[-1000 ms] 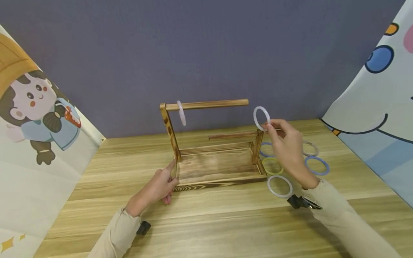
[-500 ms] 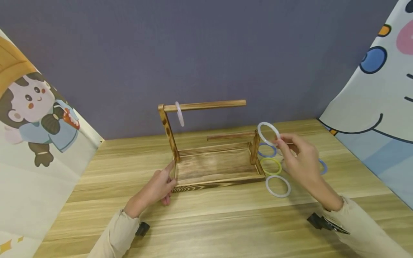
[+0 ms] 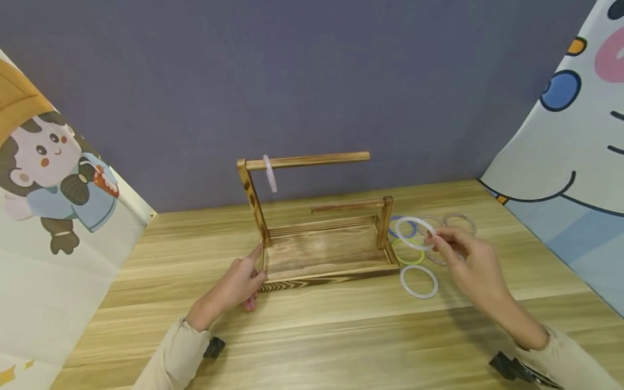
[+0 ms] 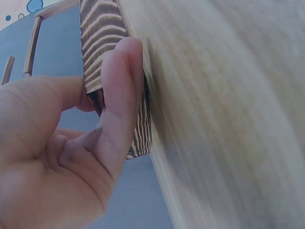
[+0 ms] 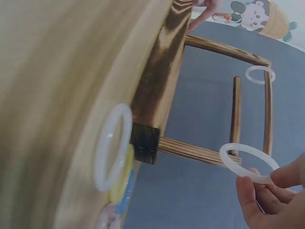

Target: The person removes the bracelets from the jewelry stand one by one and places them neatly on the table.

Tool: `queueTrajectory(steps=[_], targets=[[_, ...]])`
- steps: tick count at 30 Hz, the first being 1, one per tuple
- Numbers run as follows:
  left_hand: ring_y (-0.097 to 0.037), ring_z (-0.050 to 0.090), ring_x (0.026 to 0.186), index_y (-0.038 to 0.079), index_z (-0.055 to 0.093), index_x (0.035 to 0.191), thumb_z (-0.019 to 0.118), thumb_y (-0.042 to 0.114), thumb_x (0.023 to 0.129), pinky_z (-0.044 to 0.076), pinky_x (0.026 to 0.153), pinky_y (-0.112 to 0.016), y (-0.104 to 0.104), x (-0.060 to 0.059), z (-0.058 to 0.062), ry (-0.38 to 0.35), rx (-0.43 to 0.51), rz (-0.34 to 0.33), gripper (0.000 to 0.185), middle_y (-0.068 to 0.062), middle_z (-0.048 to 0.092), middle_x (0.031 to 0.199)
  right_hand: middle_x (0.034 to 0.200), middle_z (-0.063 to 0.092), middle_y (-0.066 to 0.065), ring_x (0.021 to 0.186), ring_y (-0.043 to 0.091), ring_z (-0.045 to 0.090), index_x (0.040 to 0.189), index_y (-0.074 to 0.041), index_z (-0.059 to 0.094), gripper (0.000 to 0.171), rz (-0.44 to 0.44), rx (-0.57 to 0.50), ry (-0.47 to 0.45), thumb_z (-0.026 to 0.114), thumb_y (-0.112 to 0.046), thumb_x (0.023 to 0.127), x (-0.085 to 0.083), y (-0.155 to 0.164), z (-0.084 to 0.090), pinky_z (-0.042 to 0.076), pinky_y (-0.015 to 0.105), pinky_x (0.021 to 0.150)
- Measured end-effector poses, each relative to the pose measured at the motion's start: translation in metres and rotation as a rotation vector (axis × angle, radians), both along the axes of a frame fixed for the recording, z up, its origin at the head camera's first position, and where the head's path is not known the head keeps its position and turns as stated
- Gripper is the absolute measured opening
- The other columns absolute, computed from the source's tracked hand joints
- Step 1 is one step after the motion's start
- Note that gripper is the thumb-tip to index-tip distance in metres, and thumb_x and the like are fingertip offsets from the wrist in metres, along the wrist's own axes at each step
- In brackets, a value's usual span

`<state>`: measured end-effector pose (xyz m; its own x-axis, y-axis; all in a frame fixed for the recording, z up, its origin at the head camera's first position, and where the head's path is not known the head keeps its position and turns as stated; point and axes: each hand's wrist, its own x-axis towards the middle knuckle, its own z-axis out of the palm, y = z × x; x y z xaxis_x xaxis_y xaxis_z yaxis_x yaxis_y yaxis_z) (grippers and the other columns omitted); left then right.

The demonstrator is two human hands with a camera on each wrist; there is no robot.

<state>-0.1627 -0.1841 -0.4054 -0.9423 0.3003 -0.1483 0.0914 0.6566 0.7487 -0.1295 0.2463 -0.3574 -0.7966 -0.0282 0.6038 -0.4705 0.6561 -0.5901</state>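
**White ring held beside the wooden rack**

The right hand point(image 3: 470, 265) pinches a translucent white plastic ring point(image 3: 414, 233) in its fingertip grip, just right of the burnt-wood rack point(image 3: 317, 238), above the loose rings on the table point(image 3: 341, 336). The ring lies tilted, nearly flat, its opening facing up. The left hand point(image 3: 239, 281) pinches the rack's near left corner.
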Motion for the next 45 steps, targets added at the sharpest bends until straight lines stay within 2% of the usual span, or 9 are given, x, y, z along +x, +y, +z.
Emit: queueTrajectory(steps=[7, 12, 19, 23, 34, 37, 41, 45], targets=[[-0.022, 0.060, 0.038, 0.003, 0.010, 0.160, 0.053, 0.004, 0.098, 0.056, 0.037, -0.038, 0.000, 0.001, 0.001, -0.010, -0.003, 0.013, 0.075, -0.013, 0.059, 0.056, 0.092, 0.074, 0.011, 0.080, -0.002, 0.067, 0.107, 0.001, 0.071, 0.016, 0.048, -0.041, -0.075, 0.066, 0.006, 0.092, 0.004, 0.013, -0.014, 0.054, 0.007, 0.071], [-0.022, 0.060, 0.038, 0.004, 0.010, 0.160, 0.053, 0.004, 0.097, 0.056, 0.037, -0.038, 0.000, 0.001, 0.000, -0.009, -0.002, 0.014, 0.075, -0.013, 0.059, 0.057, 0.089, 0.075, 0.008, 0.078, 0.005, 0.068, 0.110, -0.002, 0.070, 0.016, 0.059, -0.074, -0.179, 0.064, 0.000, 0.095, 0.005, 0.025, -0.020, 0.055, 0.010, 0.068], [-0.022, 0.060, 0.038, 0.004, 0.010, 0.160, 0.052, 0.003, 0.097, 0.056, 0.037, -0.038, 0.001, 0.000, 0.001, -0.010, -0.005, 0.012, 0.075, -0.012, 0.058, 0.057, 0.091, 0.075, 0.006, 0.076, 0.010, 0.072, 0.112, 0.010, 0.065, 0.019, 0.128, -0.146, -0.344, 0.058, -0.001, 0.099, 0.004, 0.044, -0.028, 0.061, 0.021, 0.068], [-0.022, 0.059, 0.038, 0.004, 0.010, 0.160, 0.052, 0.003, 0.097, 0.056, 0.037, -0.038, 0.001, 0.000, 0.002, -0.011, 0.001, 0.016, 0.075, -0.012, 0.058, 0.057, 0.091, 0.075, 0.004, 0.077, 0.012, 0.072, 0.115, 0.015, 0.062, 0.023, 0.160, -0.184, -0.391, 0.057, -0.001, 0.100, 0.001, 0.053, -0.031, 0.063, 0.027, 0.069], [-0.023, 0.059, 0.038, 0.003, 0.010, 0.160, 0.053, 0.003, 0.098, 0.056, 0.036, -0.038, 0.002, 0.000, 0.002, -0.014, -0.005, 0.020, 0.075, -0.014, 0.059, 0.057, 0.093, 0.075, 0.006, 0.079, 0.016, 0.073, 0.114, 0.013, 0.064, 0.025, 0.180, -0.245, -0.490, 0.056, -0.007, 0.102, 0.007, 0.076, -0.038, 0.063, 0.029, 0.072], [-0.022, 0.059, 0.038, 0.004, 0.010, 0.160, 0.053, 0.003, 0.098, 0.056, 0.037, -0.038, 0.001, 0.000, 0.002, -0.018, -0.009, 0.021, 0.075, -0.014, 0.059, 0.057, 0.096, 0.075, 0.010, 0.082, 0.018, 0.073, 0.116, 0.015, 0.062, 0.028, 0.227, -0.324, -0.551, 0.056, -0.009, 0.102, 0.007, 0.084, -0.042, 0.063, 0.031, 0.075], [-0.022, 0.059, 0.038, 0.004, 0.010, 0.160, 0.053, 0.003, 0.098, 0.056, 0.037, -0.038, 0.001, 0.001, 0.001, -0.020, -0.006, 0.020, 0.075, -0.013, 0.059, 0.057, 0.098, 0.074, 0.014, 0.086, 0.021, 0.072, 0.115, 0.015, 0.062, 0.026, 0.316, -0.499, -0.639, 0.055, -0.006, 0.102, 0.005, 0.097, -0.050, 0.062, 0.034, 0.078], [-0.022, 0.059, 0.037, 0.003, 0.010, 0.160, 0.053, 0.002, 0.097, 0.056, 0.036, -0.038, 0.001, 0.001, 0.001, -0.009, -0.001, 0.017, 0.076, -0.013, 0.058, 0.057, 0.100, 0.074, 0.013, 0.088, 0.020, 0.072, 0.112, 0.004, 0.069, 0.020, 0.346, -0.592, -0.705, 0.054, -0.005, 0.102, 0.001, 0.109, -0.056, 0.062, 0.034, 0.079]])
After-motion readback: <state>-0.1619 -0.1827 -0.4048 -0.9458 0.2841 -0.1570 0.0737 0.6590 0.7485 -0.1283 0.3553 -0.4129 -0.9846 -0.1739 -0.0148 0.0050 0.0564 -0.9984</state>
